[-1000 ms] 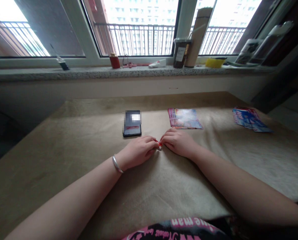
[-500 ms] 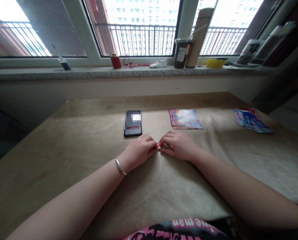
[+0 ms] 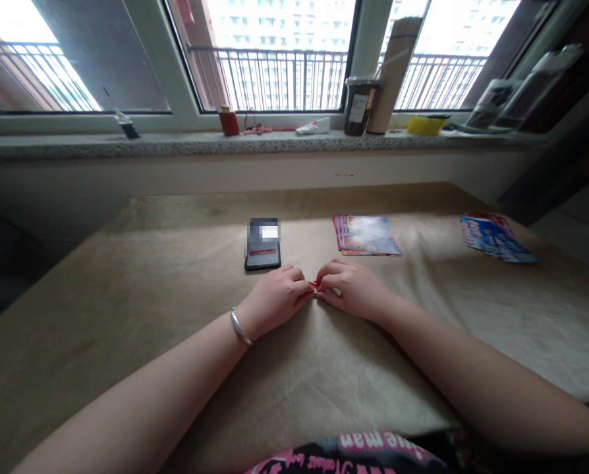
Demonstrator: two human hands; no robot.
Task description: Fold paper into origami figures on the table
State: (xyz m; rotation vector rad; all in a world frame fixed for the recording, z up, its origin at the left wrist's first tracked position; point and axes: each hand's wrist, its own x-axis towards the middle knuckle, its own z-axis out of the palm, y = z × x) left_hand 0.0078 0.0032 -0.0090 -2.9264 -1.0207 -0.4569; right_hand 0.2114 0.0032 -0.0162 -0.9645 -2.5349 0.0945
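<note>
A small red and white piece (image 3: 314,287), perhaps paper or a wrapper, shows between my fingertips; its kind is too small to make out. From the left, my left hand (image 3: 280,293) pinches one side of it, a silver bangle on that wrist. My right hand (image 3: 351,288) closes thumb and fingers on the other side. Both hands rest low over the table, their tips almost touching. Just beyond the left hand lies a dark phone (image 3: 263,260), its screen partly blurred out. A fanned stack of glossy printed sheets (image 3: 368,235) lies beyond the right hand.
A second stack of blue printed sheets (image 3: 499,238) lies at the right of the brown-covered table (image 3: 166,263). Along the granite windowsill (image 3: 176,144) stand a red spool (image 3: 228,122), a lidded dark container (image 3: 358,108), a cardboard tube (image 3: 396,72) and yellow tape (image 3: 427,125).
My fingertips have drawn slightly closer together, and less of the red and white piece shows between them. The phone and both stacks stay where they were.
</note>
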